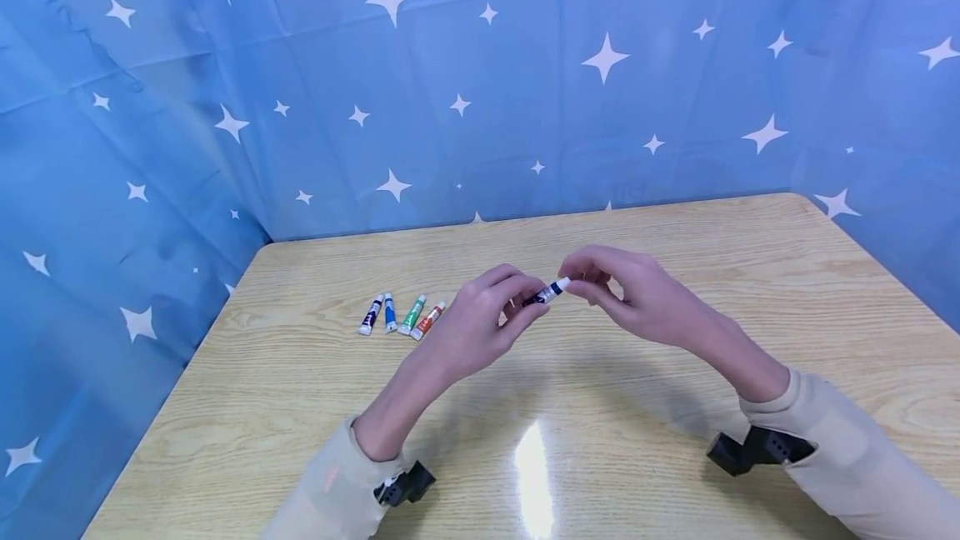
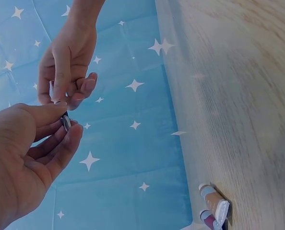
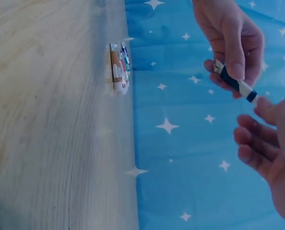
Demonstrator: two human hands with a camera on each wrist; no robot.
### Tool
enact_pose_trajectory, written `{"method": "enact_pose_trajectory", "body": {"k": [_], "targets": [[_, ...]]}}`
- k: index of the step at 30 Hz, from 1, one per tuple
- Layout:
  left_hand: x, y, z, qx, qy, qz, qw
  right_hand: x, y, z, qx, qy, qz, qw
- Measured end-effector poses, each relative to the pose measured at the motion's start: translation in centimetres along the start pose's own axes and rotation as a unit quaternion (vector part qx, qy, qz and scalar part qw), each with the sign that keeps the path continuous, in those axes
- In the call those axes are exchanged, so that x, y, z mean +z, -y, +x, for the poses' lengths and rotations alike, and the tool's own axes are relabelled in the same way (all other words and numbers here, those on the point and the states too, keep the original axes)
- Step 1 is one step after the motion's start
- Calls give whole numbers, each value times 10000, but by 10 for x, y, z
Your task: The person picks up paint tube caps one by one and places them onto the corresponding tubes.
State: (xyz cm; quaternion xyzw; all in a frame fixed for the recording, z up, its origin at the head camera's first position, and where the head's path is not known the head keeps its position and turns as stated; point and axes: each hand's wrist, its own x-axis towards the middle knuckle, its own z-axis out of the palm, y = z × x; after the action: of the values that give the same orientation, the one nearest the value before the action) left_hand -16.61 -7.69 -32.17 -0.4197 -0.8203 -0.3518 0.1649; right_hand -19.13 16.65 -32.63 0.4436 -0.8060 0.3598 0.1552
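Above the table, my left hand [image 1: 487, 311] holds a small dark-blue and white paint tube [image 1: 551, 291] between thumb and fingers. The tube tilts up toward its white cap, which points at my right hand [image 1: 637, 294]. There the right thumb and index finger pinch the cap end, with the other fingers loosely bent. In the right wrist view the tube [image 3: 231, 82] shows its dark body under the left thumb, and the right thumb covers most of the cap. The left wrist view shows the tube [image 2: 66, 121] nearly end-on, its cap hidden by fingers.
Left of my left hand, several paint tubes lie in a row on the wooden table [image 1: 300, 407]: a purple tube [image 1: 371, 315], a blue tube [image 1: 389, 312], a green tube [image 1: 412, 315] and an orange-red tube [image 1: 428, 321]. A blue star-patterned cloth [image 1: 510, 90] hangs behind the table.
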Motion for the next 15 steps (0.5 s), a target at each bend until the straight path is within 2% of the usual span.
{"method": "enact_pose_trajectory", "body": {"k": [6, 15], "targets": [[1, 0, 0, -9, 25, 103, 9999, 3, -2, 0, -311, -131, -50, 9994], [1, -1, 0, 30, 82, 182, 9998, 9, -1, -1, -134, 1, -86, 9999]]}}
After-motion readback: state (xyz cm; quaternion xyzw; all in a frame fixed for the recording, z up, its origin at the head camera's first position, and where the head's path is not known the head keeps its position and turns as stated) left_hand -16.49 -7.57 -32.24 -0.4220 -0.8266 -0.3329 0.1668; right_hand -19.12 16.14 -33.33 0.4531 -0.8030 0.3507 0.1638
